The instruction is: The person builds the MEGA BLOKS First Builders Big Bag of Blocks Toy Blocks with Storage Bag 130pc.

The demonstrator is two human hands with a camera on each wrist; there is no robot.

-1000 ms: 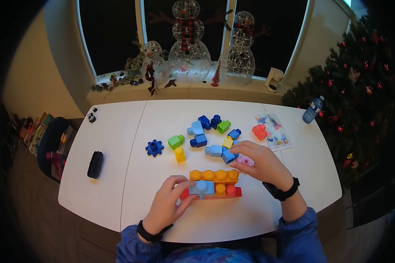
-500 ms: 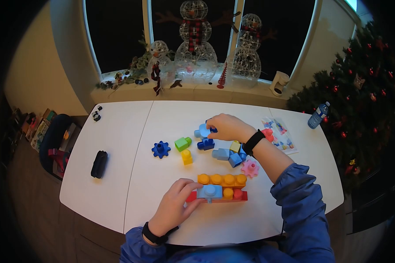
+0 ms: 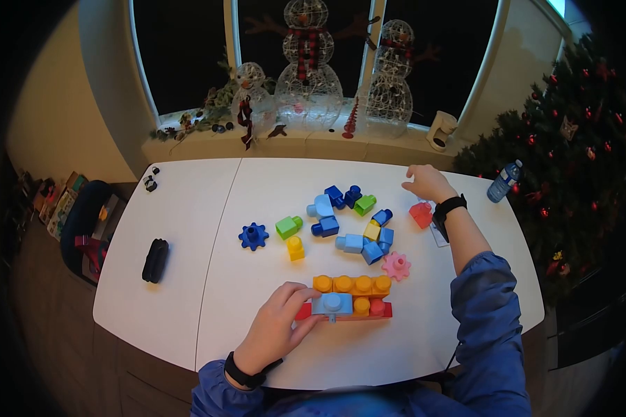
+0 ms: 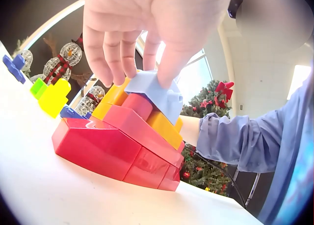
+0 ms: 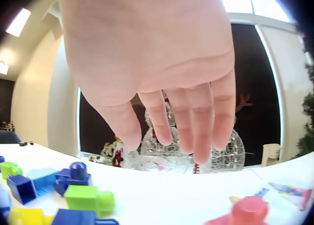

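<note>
My left hand pinches a light blue block between thumb and fingers. This block sits on top of a built stack of red blocks, with an orange four-stud block along its far side. An orange stud and a red stud show to the right of the light blue block. Over the far right of the table hovers my right hand, its fingers hanging loosely with nothing in them. Below and near it lies a red block beside a partly covered picture sheet.
Several loose blue, green and yellow blocks lie mid-table. A pink gear and a dark blue gear flank them. A black case rests at left, and a water bottle stands at the far right edge.
My right hand went from the light blue blocks to the blocks at the back, then right, over the picture sheet, carrying nothing now. My left hand keeps its hold on the light blue block.
</note>
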